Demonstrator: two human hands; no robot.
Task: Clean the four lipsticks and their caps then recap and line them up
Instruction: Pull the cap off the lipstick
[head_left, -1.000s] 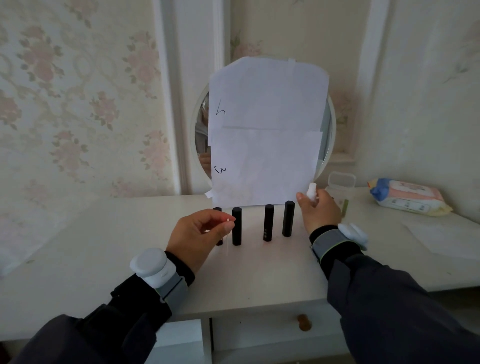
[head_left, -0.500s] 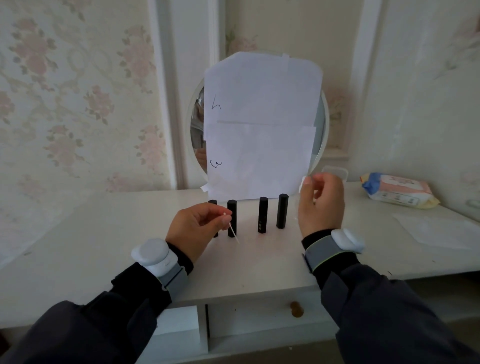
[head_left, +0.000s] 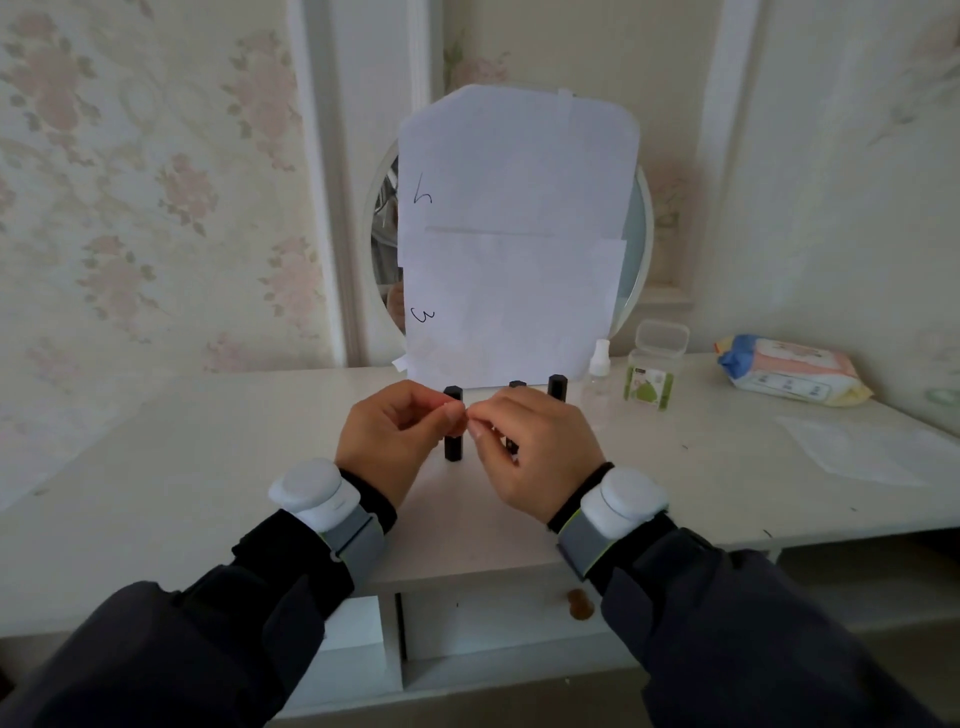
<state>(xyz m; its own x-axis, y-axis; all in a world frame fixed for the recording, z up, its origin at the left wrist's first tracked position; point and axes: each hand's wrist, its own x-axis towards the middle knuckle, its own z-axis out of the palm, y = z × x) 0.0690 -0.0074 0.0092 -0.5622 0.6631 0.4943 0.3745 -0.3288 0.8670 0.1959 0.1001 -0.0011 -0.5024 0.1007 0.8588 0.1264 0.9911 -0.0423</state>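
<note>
Black capped lipsticks stand upright in a row on the white dresser top (head_left: 208, 467), in front of the paper-covered mirror. One lipstick (head_left: 453, 447) shows between my hands, the top of a second lipstick (head_left: 517, 385) peeks over my right hand, and a third lipstick (head_left: 557, 387) stands at the right end. Any further lipstick is hidden behind my left hand. My left hand (head_left: 395, 441) and my right hand (head_left: 535, 452) meet fingertip to fingertip above the row, both pinching a thin cotton swab that the fingers almost hide.
A small clear spray bottle (head_left: 600, 364) and a cotton swab box (head_left: 653, 371) with its lid up stand right of the lipsticks. A pack of wet wipes (head_left: 789, 369) and a white sheet (head_left: 872, 449) lie further right. A round mirror (head_left: 382, 244) leans on the wall.
My right hand has put the spray bottle down by the swab box and come left to meet my left hand, which still holds the swab. The view tilted slightly down.
</note>
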